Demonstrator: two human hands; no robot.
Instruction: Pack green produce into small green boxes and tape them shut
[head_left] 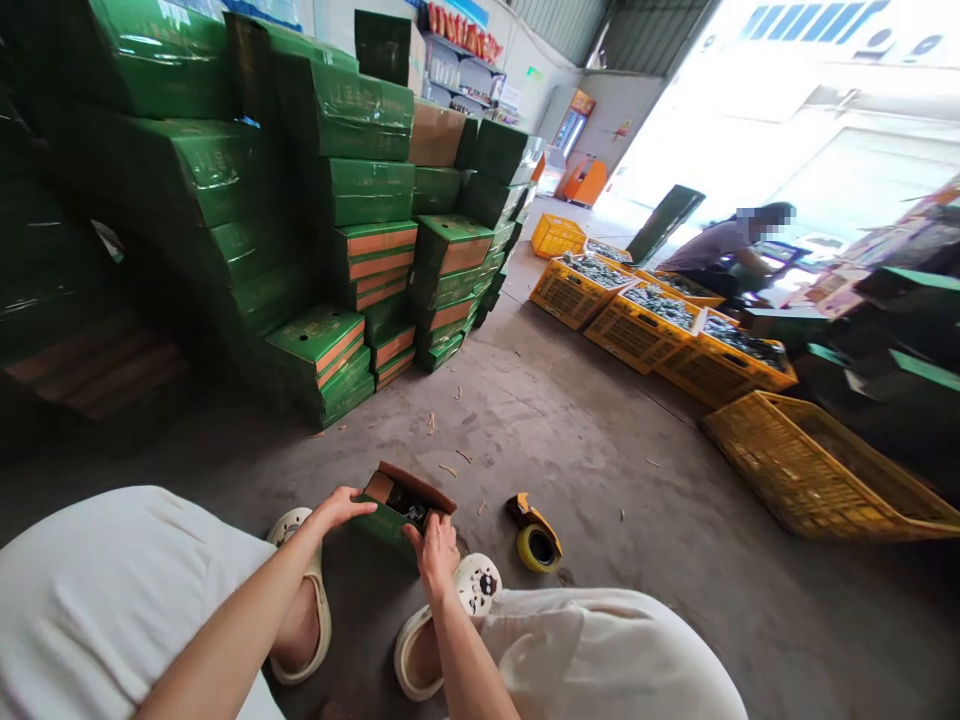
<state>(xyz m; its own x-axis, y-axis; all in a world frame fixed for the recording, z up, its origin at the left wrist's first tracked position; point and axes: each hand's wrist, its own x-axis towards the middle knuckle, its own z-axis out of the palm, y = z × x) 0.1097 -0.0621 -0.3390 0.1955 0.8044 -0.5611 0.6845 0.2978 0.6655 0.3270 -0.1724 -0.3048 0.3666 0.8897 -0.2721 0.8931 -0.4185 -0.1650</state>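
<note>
A small green cardboard box [391,522] stands on the floor between the white clogs, its brown-lined lid raised at the far side. Dark contents, partly shiny, show inside, too small to make out. My left hand [345,508] grips the box's left end, fingers over the edge. At the right end, my right hand [436,548] holds the corner of the same box. A yellow tape dispenser with a tape roll [538,546] lies on the floor to the right of the right clog.
Tall stacks of green boxes [367,190] rise at the left. Yellow crates with filled contents [637,335] stand at the right, where a person [720,250] crouches behind them. A tilted yellow crate [832,480] is nearer. Small scraps lie on the floor [517,420].
</note>
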